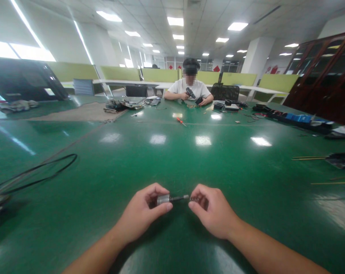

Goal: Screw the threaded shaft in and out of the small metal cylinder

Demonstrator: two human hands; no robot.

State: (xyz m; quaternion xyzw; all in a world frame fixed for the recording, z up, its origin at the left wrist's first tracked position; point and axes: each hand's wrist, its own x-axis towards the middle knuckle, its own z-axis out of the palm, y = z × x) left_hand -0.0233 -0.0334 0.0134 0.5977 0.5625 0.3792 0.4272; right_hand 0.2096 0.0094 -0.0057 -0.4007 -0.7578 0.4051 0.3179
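Observation:
My left hand (143, 213) is closed around a small silver cylinder, a motor-like part (163, 199), whose thin dark shaft (179, 198) points to the right. My right hand (212, 215) is pinched shut on a small dark piece (195, 198) at the shaft's tip; I cannot make out what it is. Both hands hover just above the green table (172, 160) near its front edge.
A black cable (46, 171) loops at the left. Across the table a person in a white shirt (189, 91) handles a dark tool. A red-handled screwdriver (180, 121), scattered parts, thin sticks (309, 158) and dark gear lie at the right.

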